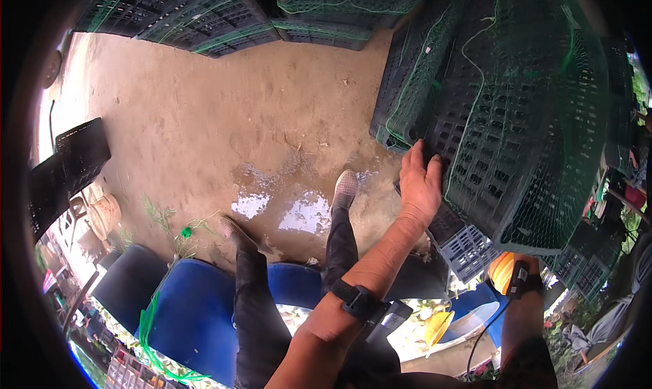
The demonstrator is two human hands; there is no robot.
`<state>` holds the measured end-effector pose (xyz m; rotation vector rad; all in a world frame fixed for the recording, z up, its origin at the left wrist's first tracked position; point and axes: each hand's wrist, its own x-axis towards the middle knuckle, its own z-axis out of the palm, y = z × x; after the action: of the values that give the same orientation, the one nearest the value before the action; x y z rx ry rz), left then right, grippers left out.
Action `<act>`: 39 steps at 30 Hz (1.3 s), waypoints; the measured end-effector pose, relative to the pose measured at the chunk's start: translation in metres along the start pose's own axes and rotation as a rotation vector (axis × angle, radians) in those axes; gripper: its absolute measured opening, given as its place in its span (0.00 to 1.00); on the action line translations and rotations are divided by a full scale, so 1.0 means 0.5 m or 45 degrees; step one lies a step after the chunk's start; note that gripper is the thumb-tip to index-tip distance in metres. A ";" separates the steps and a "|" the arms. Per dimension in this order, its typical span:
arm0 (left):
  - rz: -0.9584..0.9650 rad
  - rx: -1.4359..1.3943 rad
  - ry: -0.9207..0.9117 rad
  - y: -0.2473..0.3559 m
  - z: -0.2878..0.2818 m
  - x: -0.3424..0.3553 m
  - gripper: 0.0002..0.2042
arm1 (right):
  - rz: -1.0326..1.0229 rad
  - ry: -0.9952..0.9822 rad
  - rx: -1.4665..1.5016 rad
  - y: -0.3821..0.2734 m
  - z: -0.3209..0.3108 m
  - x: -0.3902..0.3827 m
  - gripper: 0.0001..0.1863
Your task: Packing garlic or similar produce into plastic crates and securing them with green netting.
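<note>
A large black plastic crate [479, 144] with slotted walls, draped in green netting [567, 124], fills the upper right close to me. My left hand [421, 188] is on its left edge, fingers bent against the rim and thumb on the side facing me. By the crate's lower right corner is my right hand [526, 265], its fingers hidden behind the crate, so its grip does not show. An orange-yellow rounded thing [502, 271] sits just left of that hand. Below the big crate, a grey lattice crate [468, 253] shows.
More netted black crates [326, 12] line the far side. A black crate [71, 165] stands at left. Blue barrels [193, 321] lie close around my legs, with green cord [153, 328] over one. A puddle [305, 211] wets the dirt floor by my feet.
</note>
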<state>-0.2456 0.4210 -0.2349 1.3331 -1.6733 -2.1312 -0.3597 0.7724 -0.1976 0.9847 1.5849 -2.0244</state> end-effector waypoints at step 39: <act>-1.150 1.213 2.132 -0.384 -1.682 -1.262 0.14 | -0.073 -1.533 -2.092 1.048 0.756 -0.782 0.17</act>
<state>0.7915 0.2452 -0.0455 2.9595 -1.0814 0.4947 0.1506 0.2166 -0.2268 -0.7510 1.6233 -0.3965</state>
